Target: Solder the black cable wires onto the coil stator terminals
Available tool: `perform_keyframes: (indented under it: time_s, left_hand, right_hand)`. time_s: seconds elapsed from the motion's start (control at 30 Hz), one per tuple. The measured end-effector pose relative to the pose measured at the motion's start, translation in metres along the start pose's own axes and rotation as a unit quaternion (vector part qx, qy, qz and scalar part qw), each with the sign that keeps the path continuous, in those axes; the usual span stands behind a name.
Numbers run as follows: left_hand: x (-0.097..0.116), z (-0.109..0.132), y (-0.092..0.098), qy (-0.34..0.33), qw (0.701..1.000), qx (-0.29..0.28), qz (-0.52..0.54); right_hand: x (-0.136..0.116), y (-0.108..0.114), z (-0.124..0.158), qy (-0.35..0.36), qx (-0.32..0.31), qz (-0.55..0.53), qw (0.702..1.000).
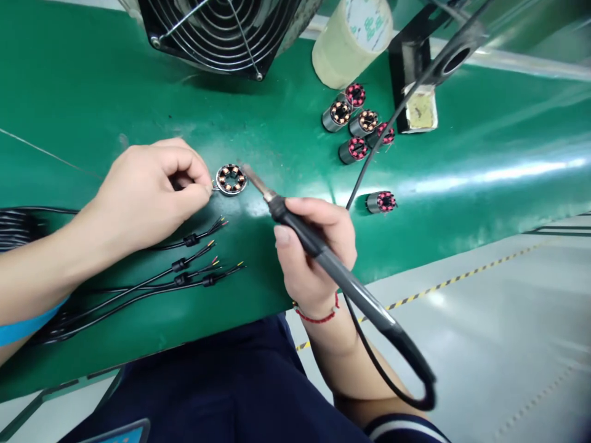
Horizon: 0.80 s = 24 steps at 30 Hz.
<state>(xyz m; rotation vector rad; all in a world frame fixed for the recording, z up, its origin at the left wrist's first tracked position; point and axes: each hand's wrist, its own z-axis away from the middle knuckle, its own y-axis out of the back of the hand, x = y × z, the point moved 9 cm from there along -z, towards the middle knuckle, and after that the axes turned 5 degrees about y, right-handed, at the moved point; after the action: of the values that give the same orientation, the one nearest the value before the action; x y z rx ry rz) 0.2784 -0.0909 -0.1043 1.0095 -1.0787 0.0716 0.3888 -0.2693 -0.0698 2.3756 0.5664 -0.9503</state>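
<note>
My left hand [152,191] is closed in a pinch at the edge of a small round motor stator [231,179] with copper coils, which rests on the green table [69,92]. My right hand [316,252] grips a black soldering iron [323,252] like a pen. The iron's metal tip touches the right rim of the stator. Its black cord loops below my wrist and runs up across the table.
Several black cables with stripped coloured wire ends [194,264] lie in front of my left hand. A cluster of stators [357,123] and a lone one [381,201] lie to the right. A black fan [221,31], a tape roll [351,40] and a black stand [415,80] stand behind.
</note>
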Motion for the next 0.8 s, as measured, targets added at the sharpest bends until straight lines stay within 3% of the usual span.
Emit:
perform_keyframes:
  time_s: [0.3, 0.8]
  left_hand:
    - [0.005, 0.004, 0.001, 0.02, 0.999, 0.003, -0.027]
    - [0.005, 0.006, 0.001, 0.028, 0.998, 0.0, -0.049]
  right_hand:
    - [0.003, 0.001, 0.003, -0.024, 0.017, -0.03, 0.999]
    - [0.011, -0.005, 0.011, -0.071, -0.034, 0.005, 0.997]
